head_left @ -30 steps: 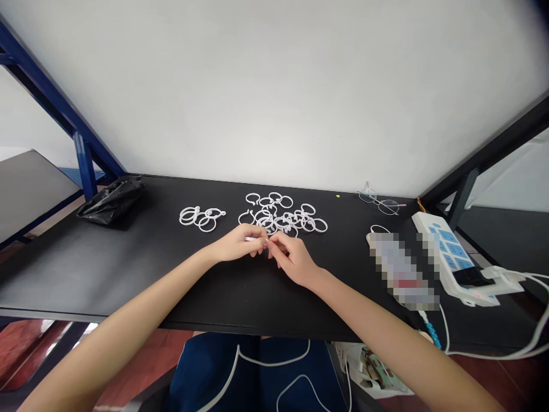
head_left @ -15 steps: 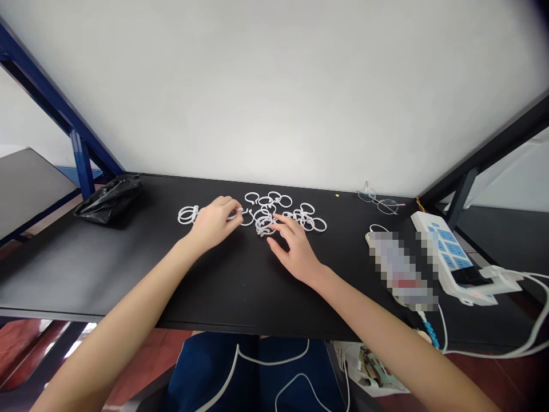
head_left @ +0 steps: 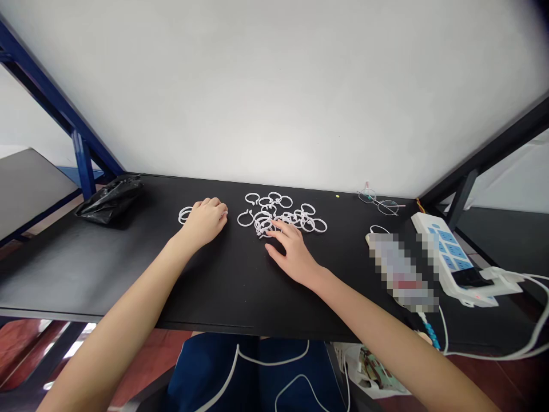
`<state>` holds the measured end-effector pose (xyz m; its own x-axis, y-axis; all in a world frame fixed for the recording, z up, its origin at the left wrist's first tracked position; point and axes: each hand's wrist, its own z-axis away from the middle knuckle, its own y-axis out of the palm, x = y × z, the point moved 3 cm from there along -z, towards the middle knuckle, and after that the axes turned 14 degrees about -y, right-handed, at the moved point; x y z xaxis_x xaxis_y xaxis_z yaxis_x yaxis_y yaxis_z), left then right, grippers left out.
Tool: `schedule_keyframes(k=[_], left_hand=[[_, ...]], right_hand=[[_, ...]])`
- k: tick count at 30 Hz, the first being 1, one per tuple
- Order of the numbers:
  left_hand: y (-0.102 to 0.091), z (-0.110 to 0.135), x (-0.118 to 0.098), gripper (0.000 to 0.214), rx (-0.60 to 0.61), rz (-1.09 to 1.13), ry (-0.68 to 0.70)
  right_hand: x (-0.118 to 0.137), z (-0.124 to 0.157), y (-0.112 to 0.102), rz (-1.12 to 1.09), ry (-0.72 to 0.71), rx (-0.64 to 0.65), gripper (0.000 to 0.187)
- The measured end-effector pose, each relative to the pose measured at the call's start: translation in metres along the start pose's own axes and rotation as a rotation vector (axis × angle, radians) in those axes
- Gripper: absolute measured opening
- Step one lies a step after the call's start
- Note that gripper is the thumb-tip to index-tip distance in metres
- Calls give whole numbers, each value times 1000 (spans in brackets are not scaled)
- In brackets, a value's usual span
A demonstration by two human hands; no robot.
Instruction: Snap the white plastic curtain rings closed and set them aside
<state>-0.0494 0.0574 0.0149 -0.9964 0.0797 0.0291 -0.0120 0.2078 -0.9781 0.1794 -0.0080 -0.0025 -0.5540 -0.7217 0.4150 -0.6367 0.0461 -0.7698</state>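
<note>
Several white curtain rings (head_left: 246, 218), open loops with small knobbed ends, lie in a loose heap at the middle of the black table. Apart from them, to the left, sits a small group of the same rings (head_left: 184, 215), partly covered by my left hand (head_left: 206, 220). That hand is closed, palm down, and a bit of a white ring shows at its fingertips. My right hand (head_left: 295, 252) rests at the near side of the heap with its fingers apart, the fingertips touching or just over the rings.
A crumpled black plastic bag (head_left: 110, 200) lies at the table's left end. To the right are eyeglasses (head_left: 377, 201), a phone (head_left: 401, 272) on a cable and a white power strip (head_left: 450, 252) with a plugged charger. A white wall (head_left: 274, 103) rises behind the table (head_left: 214, 297).
My left hand has moved left from the heap's edge to the small group, carrying a ring. My right hand has shifted only slightly, staying by the heap.
</note>
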Motion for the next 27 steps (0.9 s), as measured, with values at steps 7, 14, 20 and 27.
schedule_keyframes(k=[7,14,20,27], left_hand=[[4,0,4,31,40,-19,2],[4,0,4,27,61,-4,-7],[4,0,3,26,31,3,-4],[-4,3,-13,25,-5,212,117]], right_hand=[[0,0,-1,-8,9,-20,20],[0,0,-1,-13,12,-34,17],[0,0,-2,-4,19,-28,14],[0,-1,-2,-1,26,-61,12]])
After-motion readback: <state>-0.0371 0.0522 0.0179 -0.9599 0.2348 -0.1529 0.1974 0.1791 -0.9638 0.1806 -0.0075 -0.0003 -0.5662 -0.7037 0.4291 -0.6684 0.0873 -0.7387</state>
